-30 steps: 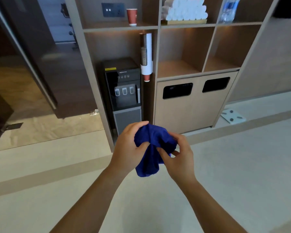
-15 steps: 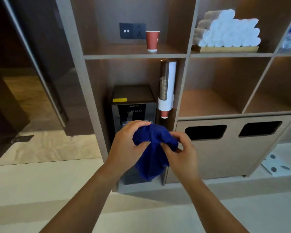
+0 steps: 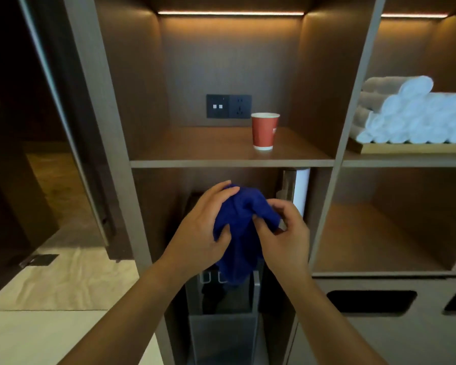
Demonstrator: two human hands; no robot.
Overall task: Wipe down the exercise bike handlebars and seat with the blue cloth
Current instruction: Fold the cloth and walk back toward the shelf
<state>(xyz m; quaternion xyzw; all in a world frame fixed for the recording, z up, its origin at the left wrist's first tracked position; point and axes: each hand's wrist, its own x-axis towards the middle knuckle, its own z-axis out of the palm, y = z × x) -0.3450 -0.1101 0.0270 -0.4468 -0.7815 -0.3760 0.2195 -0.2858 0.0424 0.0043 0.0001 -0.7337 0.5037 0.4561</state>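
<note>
cloth: blue cloth [image 3: 244, 233] is being bunched below the red cup [image 3: 264, 130], hanging downward
grip: being pinched by left hand [image 3: 200, 234] and right hand [image 3: 284, 237], equally near
bike: not being shown

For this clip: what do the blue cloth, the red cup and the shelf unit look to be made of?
Blue cloth: soft matte fabric, likely microfibre; it bunches and drapes between left hand and right hand. Red cup: probably paper, matte with a thin rolled white rim. Shelf unit: wood-look panel, faint grain, possibly laminate.

Wooden shelving unit [image 3: 232, 162], warm strip light [image 3: 229, 12], pale floor [image 3: 37, 335]
</note>
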